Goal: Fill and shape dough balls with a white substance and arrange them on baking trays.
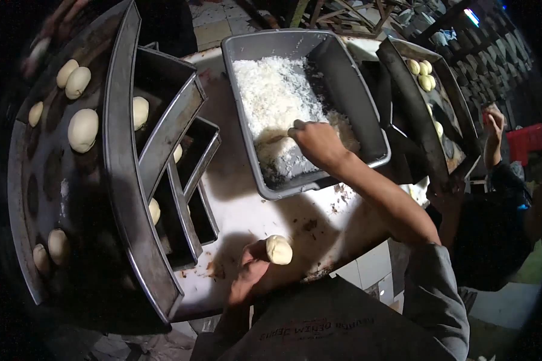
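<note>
A pale, rounded piece of dough (279,249) sits in my left hand (253,265), held over the near edge of the table with the fingers around its left side. My right hand (320,144) reaches into a grey plastic tub (350,78) and is closed on a spoon-like tool (272,138). The tool's end is partly sunk in white shredded stuff (277,90) that looks like grated coconut. This heap covers the tub's left and middle, with a darker, damp-looking patch around my hand.
Stacked metal trays (117,120) with dough balls (83,130) stand at the left. Another metal tray (457,114) with dough pieces lies at the right. Bits of brown residue mark the white table (241,210). Another person's hand (494,123) shows at the far right, near a red container (527,143).
</note>
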Demonstrator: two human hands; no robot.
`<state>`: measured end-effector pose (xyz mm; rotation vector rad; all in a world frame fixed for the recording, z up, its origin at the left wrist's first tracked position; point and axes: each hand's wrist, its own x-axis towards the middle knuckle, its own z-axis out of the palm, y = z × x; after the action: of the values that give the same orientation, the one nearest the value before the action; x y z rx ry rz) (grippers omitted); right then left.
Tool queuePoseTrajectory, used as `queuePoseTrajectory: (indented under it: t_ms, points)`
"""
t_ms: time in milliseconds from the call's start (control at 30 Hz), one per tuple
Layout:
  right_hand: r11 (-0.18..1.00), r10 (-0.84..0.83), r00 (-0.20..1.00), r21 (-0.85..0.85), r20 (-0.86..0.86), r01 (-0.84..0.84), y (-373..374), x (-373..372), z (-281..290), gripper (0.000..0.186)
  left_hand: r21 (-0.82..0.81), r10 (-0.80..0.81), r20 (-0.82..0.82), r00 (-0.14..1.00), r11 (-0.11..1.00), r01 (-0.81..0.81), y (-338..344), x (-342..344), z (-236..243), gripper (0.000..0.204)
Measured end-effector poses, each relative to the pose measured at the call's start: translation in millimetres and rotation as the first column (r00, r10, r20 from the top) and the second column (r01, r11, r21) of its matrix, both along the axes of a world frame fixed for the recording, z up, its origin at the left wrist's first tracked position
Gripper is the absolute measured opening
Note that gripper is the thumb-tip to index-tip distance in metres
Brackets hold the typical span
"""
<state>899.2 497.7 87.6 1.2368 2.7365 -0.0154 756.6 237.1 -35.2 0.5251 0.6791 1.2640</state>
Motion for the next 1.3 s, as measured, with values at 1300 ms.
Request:
queuePoseTrajectory:
  t_ms: [1300]
  points:
    - [0.986, 0.052, 0.669, -0.070, -0.741, -0.153, -207, 117, -34, 0.024, -0.371, 0.216, 0.518, 0.828, 0.929, -0.011, -5, 83, 35, 0.033]
